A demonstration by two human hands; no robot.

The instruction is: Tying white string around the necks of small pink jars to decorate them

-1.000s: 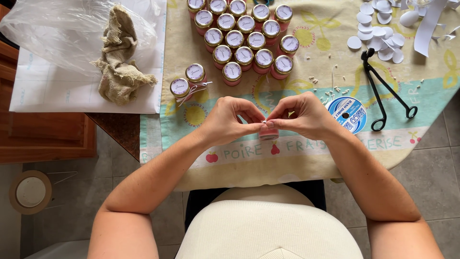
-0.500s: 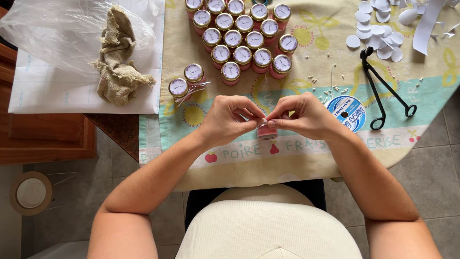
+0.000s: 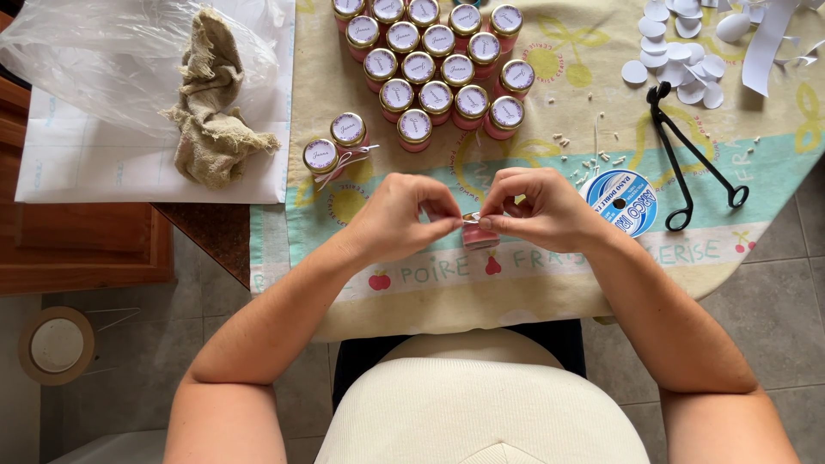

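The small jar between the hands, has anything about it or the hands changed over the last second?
Hardly anything. The left hand and right hand stay pinched together over the small pink jar at the table's near edge, fingertips working at its top; no visible shift either way. Nothing was picked up or let go. The cluster of lidded jars, ribbon spool, black tongs and burlap scrap lie as before.

matt printed cloth tablecloth (image 3: pixel 550 283), rough burlap rag (image 3: pixel 210 112) on glossy clear plastic bag (image 3: pixel 94 60), black metal tongs (image 3: pixel 692 159), white paper discs (image 3: pixel 679 51)
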